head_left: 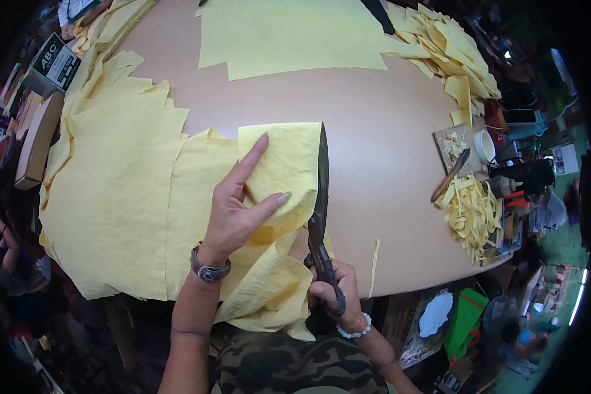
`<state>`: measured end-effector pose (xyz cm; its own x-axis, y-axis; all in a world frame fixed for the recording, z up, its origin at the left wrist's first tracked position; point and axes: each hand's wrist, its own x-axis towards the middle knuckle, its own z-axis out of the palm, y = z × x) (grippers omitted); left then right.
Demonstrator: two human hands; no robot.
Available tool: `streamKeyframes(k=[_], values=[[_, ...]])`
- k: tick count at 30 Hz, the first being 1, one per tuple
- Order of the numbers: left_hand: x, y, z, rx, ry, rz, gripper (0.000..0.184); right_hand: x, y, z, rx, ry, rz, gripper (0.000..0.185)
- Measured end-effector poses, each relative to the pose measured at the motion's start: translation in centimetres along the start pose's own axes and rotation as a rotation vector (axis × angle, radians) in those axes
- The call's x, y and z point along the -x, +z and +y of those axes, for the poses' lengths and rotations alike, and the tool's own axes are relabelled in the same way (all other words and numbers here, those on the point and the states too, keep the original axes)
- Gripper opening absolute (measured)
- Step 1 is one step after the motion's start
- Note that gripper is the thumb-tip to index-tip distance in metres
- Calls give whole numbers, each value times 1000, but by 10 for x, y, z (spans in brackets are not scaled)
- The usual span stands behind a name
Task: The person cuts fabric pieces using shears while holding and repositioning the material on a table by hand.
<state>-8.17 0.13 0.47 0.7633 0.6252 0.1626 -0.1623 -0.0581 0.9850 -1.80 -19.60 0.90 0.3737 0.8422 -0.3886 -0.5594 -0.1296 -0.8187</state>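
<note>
Yellow fabric [282, 154] lies folded under my left hand [238, 205], which presses on it with the thumb and a finger spread apart. My right hand [340, 292] is wrapped round the handles of large dark scissors [318, 217]. The long blades point away from me along the right edge of the folded fabric, and they look closed or nearly so. Loose fabric bunches between my forearms and hangs over the table's near edge. To the left, a wide layered yellow sheet [121, 190] covers the table. A thin yellow strip [374, 268] lies right of my right hand.
Another yellow sheet [289, 36] lies at the table's far side. Scraps [446, 46] pile up at the far right. A white bowl [484, 147], a wooden-handled knife [450, 176] and a heap of strips [469, 213] sit at the right edge. Boxes stand at the left.
</note>
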Motion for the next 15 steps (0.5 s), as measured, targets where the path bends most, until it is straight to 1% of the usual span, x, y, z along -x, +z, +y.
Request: streamKeyframes(k=[7,13,15], values=[[0,1,2,11,-19,4,71,0,2,5,3,15,46,20],[0,3,0,13,22,29,69,0,4,7,18,24,71,20],[-1,2,2,20,-7,13,71,0,3,6,28,29,66,20]])
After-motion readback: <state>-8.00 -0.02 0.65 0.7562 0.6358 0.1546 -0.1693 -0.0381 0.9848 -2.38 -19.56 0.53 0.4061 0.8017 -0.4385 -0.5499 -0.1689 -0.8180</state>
